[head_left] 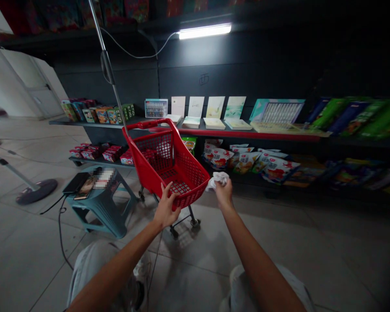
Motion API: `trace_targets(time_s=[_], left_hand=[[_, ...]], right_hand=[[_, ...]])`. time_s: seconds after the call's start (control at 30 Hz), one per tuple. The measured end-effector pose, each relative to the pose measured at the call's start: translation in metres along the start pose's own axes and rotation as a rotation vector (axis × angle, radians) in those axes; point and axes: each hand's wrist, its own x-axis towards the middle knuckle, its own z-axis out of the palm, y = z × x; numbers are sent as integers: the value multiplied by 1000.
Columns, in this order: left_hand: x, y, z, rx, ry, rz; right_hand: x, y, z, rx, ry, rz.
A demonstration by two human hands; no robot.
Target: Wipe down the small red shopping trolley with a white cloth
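A small red shopping cart (156, 169) on wheels stands on the tiled floor in front of me, its basket empty. My left hand (165, 208) grips the near rim of the basket, fingers curled over the edge. My right hand (223, 193) is closed on a crumpled white cloth (217, 178), held against the cart's right front corner. My knees in light trousers show at the bottom.
Dark shelves (247, 134) behind the cart carry books, boxed toys and snack bags. A teal plastic stool (100, 203) with a phone and papers stands at the left. A lamp stand base (35, 190) and a cable lie on the floor.
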Motion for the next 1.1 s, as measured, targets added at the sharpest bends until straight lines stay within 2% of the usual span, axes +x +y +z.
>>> trace_targets(time_s=[0.07, 0.17, 0.27, 0.57, 0.7, 0.93, 1.1], left_hand=[[-1, -2, -3, -34, 0, -1], [-4, -5, -8, -86, -1, -5], [-8, -8, -15, -108, -9, -14], [-21, -16, -34, -126, -53, -34], [-23, -15, -40, -179, -53, -8], [-28, -21, -52, -226, -87, 65], [-32, -20, -61, -260, -130, 45]], right_hand=[[0, -9, -2, -77, -9, -48], [-8, -23, -6, -240, -153, -228], [-18, -33, -7, -303, -223, -349], [-23, -48, -5, -356, -300, -255], [-24, -50, -4, -370, -290, -207], [-21, -53, -3, -390, -284, -204], [-20, -58, -5, -376, -282, -160]])
